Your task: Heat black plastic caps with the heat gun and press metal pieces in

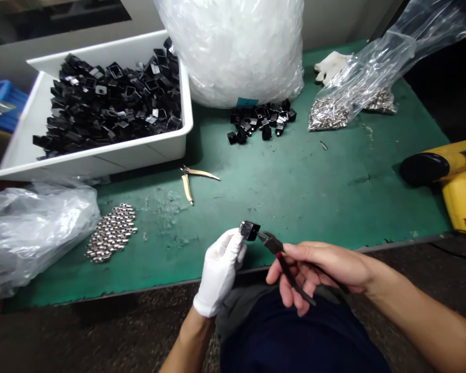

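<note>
Black square plastic piece (250, 230) held above a green work mat (295, 191), with pliers close beside it

The piece is pinched in the white-gloved left hand (219, 272), above the mat's front edge. Black-handled pliers (283, 264) are grasped in the bare right hand (318, 272), their tips held just beside the piece. More black pieces (260, 122) are heaped on the mat, and others are piled in a white tray (101, 166). Small gold-handled pliers (190, 178) and a patch of silver studs (111, 233) are laid on the mat, next to a crumpled plastic bag (31, 233). A clear bag of silver studs (328, 114), a white glove (330, 66) and a yellow power tool (458, 176) are placed farther off.
</note>
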Demonstrator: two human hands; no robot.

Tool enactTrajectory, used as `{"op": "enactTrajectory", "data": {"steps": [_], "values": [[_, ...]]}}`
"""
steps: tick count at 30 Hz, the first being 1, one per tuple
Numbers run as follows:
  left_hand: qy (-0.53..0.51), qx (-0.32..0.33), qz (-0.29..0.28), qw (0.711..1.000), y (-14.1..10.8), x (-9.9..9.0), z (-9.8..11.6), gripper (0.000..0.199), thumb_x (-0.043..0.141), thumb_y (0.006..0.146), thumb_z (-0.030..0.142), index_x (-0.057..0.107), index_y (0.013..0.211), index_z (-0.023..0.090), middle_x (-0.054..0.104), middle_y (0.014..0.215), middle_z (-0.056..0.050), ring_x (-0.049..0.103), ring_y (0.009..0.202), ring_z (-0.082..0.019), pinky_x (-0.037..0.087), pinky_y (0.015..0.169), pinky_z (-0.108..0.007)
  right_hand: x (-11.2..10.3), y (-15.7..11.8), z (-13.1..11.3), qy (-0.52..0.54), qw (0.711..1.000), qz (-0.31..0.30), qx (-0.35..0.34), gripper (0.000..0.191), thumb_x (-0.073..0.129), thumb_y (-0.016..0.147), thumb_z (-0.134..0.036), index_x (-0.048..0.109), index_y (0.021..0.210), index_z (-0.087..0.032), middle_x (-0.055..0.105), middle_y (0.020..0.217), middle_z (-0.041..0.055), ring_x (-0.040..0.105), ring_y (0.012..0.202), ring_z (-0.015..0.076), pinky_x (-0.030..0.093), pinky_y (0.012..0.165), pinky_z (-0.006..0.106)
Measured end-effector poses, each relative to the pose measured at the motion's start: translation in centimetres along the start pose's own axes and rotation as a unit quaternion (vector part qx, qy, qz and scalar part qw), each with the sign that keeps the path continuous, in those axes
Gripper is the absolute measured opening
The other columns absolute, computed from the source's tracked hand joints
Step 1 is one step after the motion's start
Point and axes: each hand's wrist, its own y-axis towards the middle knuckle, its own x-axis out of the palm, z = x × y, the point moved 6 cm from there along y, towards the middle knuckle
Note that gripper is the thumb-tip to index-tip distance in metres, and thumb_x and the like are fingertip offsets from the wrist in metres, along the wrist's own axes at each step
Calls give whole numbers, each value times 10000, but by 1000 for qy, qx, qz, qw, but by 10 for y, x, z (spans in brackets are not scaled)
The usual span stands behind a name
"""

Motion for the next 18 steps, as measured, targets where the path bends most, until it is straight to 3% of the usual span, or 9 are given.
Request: {"op": "enactTrajectory", "data": {"steps": [6, 12, 15, 18], "values": [[59, 39, 18, 997, 2, -6, 1, 368, 579, 931, 490, 694, 1056, 164, 599, 699, 14, 449, 570, -88, 392, 527, -197, 1, 2, 0, 30, 1000, 2, -2, 625, 396, 988, -620, 686, 1127, -84, 720, 886, 137, 692, 700, 176, 589, 653, 303], [207, 193, 36, 958, 4, -25, 15, 265, 604, 939, 372, 748, 1047, 177, 760, 980, -64, 683, 855, -170, 545, 810, -275, -4, -7, -2, -58, 998, 32, 12, 607, 429, 971, -641, 695, 1118, -115, 709, 831, 92, 652, 606, 136, 525, 580, 247], [258, 270, 9, 928, 3, -27, 28, 189, 619, 934, 297, 755, 1011, 189, 766, 980, -61, 702, 879, -167, 550, 843, -270, -13, -9, -4, -136, 989, 61, 7, 583, 441, 974, -632, 710, 1076, -125, 654, 752, 42, 550, 547, 101, 474, 542, 232], [276, 302, -45, 911, 3, -22, 35, 158, 599, 947, 236, 740, 1005, 194, 756, 929, -42, 693, 823, -133, 541, 796, -230, -21, -10, -7, -173, 984, 46, -14, 528, 473, 983, -584, 716, 1071, -124, 608, 739, 24, 471, 584, 102, 445, 555, 236]]}}
